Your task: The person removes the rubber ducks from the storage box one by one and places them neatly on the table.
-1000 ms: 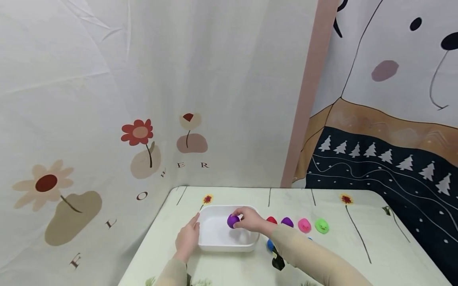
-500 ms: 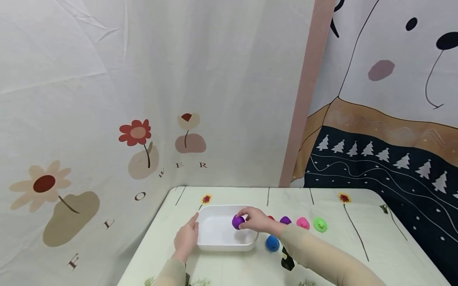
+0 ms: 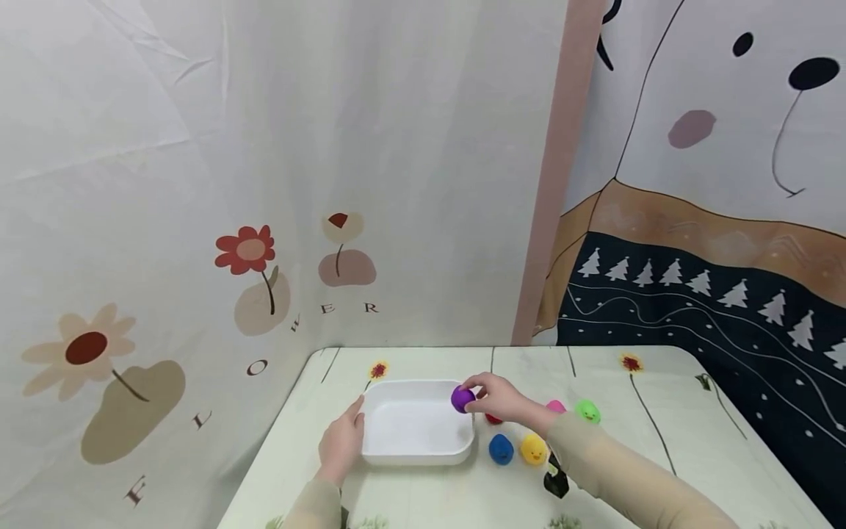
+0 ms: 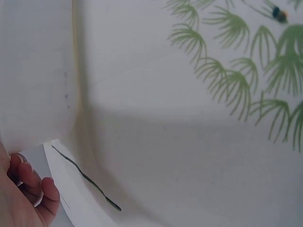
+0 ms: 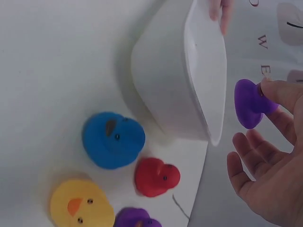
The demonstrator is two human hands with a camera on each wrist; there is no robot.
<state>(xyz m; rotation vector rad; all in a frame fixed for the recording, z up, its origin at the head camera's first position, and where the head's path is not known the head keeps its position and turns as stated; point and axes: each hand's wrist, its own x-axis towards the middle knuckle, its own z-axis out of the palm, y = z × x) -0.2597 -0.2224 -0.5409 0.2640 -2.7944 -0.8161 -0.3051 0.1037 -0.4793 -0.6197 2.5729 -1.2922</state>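
Note:
Between the thumb and fingers of my right hand (image 3: 505, 402) is a purple rubber duck (image 5: 246, 104), raised near the right rim of the white plastic tub (image 3: 418, 458). In the right wrist view the duck is apart from the tub, its head toward the fingers. My left hand (image 3: 341, 442) grips the tub's left side, with fingertips (image 5: 220, 13) over the rim and other fingers curled outside. Right of the tub stand a blue duck (image 3: 501, 450), a yellow duck (image 3: 534, 449) and a red duck (image 5: 156, 177), the red partly hidden by my hand in the head view.
Farther right are a pink duck (image 3: 556, 405), partly covered by my arm, and a green duck (image 3: 587, 411). A second purple duck (image 5: 137, 218) shows at the right wrist view's bottom edge. The table (image 3: 297, 430) has a flower-patterned cover; fabric curtains (image 3: 423, 220) stand behind it.
My right hand has carried the purple duck rightward from over the tub's interior to its right rim, uncovering the blue and yellow ducks. My left hand keeps its hold on the tub.

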